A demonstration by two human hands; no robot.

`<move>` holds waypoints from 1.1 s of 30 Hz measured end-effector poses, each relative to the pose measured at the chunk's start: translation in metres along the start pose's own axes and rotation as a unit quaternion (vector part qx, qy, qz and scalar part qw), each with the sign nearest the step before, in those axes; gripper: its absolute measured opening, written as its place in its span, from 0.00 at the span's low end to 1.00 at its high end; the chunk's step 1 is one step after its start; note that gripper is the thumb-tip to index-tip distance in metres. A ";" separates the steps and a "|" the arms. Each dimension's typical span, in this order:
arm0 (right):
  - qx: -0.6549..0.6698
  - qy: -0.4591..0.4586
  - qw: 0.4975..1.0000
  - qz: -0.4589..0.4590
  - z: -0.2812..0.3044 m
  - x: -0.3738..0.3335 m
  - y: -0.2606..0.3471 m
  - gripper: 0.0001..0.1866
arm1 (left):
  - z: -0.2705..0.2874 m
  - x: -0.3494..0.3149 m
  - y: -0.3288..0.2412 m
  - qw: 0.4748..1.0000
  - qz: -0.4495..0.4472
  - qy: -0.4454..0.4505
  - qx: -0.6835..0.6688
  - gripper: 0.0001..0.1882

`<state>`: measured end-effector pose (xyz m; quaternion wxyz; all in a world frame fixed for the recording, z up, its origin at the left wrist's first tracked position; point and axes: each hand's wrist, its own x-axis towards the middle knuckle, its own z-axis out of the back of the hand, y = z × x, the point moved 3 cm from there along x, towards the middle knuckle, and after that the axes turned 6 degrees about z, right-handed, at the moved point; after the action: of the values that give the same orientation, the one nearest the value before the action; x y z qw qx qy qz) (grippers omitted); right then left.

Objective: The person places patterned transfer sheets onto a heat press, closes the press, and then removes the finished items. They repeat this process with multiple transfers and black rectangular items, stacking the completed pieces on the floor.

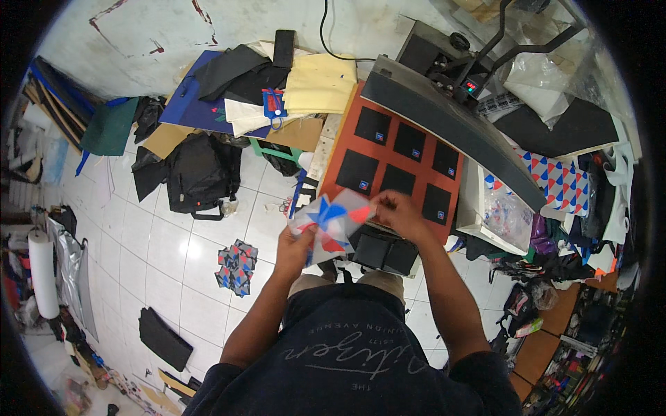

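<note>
White tiled floor (166,243) (glossy, cluttered)

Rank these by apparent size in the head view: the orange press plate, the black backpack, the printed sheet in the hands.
1. orange press plate
2. black backpack
3. printed sheet, held by the left hand and right hand, nearer the camera, so unsure

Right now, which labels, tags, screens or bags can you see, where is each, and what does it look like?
Small display: on the press's upper arm, dark with red glow.
Square labels: one on each black panel on the orange platen, blue.
Hang tag: on the far pile, red and blue.
Clear plastic bag: right of the platen, crumpled.
</note>
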<state>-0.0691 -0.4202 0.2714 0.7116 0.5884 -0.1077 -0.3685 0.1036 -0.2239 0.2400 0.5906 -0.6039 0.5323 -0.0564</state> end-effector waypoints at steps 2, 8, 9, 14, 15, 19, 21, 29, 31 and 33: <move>-0.001 -0.021 1.000 0.008 0.010 0.029 0.004 0.09 | 0.015 0.003 -0.004 0.999 0.024 -0.037 0.002 0.14; -0.178 -0.071 0.981 0.009 0.039 0.095 -0.012 0.11 | 0.060 -0.002 0.006 0.997 0.002 -0.081 -0.007 0.14; -0.217 -0.075 0.973 -0.008 0.041 0.097 -0.011 0.11 | 0.066 -0.004 0.009 0.994 0.015 -0.108 0.017 0.14; -0.233 -0.078 0.969 0.009 0.037 0.100 -0.023 0.11 | 0.088 -0.010 0.027 0.992 0.051 -0.117 0.017 0.14; -0.244 -0.087 0.966 0.020 0.035 0.099 -0.021 0.10 | 0.091 -0.012 0.031 0.990 0.064 -0.124 0.034 0.15; -0.260 -0.071 0.963 0.014 0.034 0.099 -0.027 0.11 | 0.093 -0.012 0.041 0.989 0.074 -0.125 0.025 0.15; -0.277 -0.077 0.958 0.013 0.033 0.098 -0.022 0.10 | 0.094 -0.009 0.042 0.989 0.083 -0.123 0.019 0.14; -0.270 -0.095 0.958 0.007 0.032 0.097 -0.023 0.10 | 0.085 -0.006 0.027 0.992 0.063 -0.108 0.028 0.14; -0.271 -0.095 0.958 0.006 0.031 0.097 -0.027 0.11 | 0.083 -0.008 0.024 0.992 0.065 -0.107 0.029 0.14; -0.268 -0.096 0.959 0.011 0.031 0.097 -0.026 0.10 | 0.080 -0.011 0.020 0.987 0.077 -0.125 0.068 0.16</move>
<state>-0.0292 -0.5076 0.2294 0.8336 0.3369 -0.0792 -0.4305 0.1435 -0.1590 0.2070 0.6945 -0.5221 0.4942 0.0288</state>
